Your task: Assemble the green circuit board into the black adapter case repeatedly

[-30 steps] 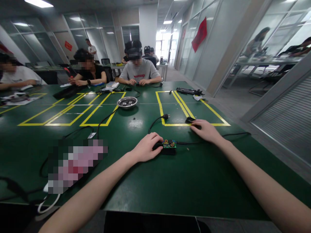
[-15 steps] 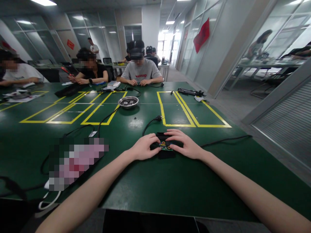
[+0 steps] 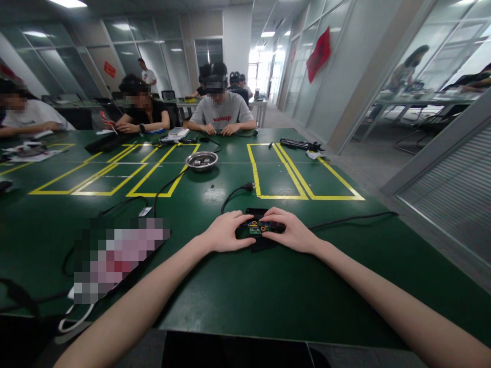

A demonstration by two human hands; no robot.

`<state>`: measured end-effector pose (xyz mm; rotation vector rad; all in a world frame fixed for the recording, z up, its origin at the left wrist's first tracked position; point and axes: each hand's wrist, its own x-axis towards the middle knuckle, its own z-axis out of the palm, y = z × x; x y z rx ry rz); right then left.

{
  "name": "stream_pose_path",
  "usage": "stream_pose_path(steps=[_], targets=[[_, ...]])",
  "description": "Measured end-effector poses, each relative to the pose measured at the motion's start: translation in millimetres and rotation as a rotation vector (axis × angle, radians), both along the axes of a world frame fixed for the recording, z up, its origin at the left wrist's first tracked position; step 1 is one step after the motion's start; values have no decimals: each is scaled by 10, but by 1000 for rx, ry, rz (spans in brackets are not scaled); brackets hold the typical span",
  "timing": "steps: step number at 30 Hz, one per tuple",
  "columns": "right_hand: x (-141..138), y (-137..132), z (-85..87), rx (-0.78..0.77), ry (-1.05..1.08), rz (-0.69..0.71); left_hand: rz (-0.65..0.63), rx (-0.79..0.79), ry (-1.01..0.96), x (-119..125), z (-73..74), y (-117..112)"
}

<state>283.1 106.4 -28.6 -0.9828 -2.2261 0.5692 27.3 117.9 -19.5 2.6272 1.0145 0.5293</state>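
A small green circuit board (image 3: 254, 230) with ring-shaped copper coils and coloured wires lies between my hands, low over the table. Black casing pieces (image 3: 258, 246) show below and behind it. My left hand (image 3: 224, 232) curves round the board's left end, with the index finger above and the thumb below, tips at its edges. From the right, my right hand (image 3: 292, 231) holds the board's right part between thumb and fingers. Dark parts and wires under the right fingers are partly hidden. A black cord (image 3: 355, 219) runs off to the right from behind this hand.
A black plug (image 3: 249, 187) on a cord lies just beyond my hands. Farther back are a metal bowl (image 3: 201, 161) with small metal parts, yellow tape outlines (image 3: 282, 197) and a folded black tripod-like object (image 3: 297, 144). A blurred pink item (image 3: 126, 255) lies left. Co-workers sit opposite.
The circuit board has shifted slightly left between my hands, and more wires and dark parts show under my right fingers. My right fingers have drawn in closer round it.
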Motion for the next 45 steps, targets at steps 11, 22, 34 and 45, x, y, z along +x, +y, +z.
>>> stream_pose_path(steps=[11, 22, 34, 45], targets=[[-166, -69, 43, -54, 24, 4, -112, -81, 27, -224, 143, 87], [-238, -25, 4, 10, -53, -59, -11, -17, 54, -236, 95, 96], [-223, -42, 7, 48, -89, 25, 5, 14, 53, -205, 111, 69], [-156, -112, 81, 27, -165, 52, -76, -76, -73, -279, 161, 58]])
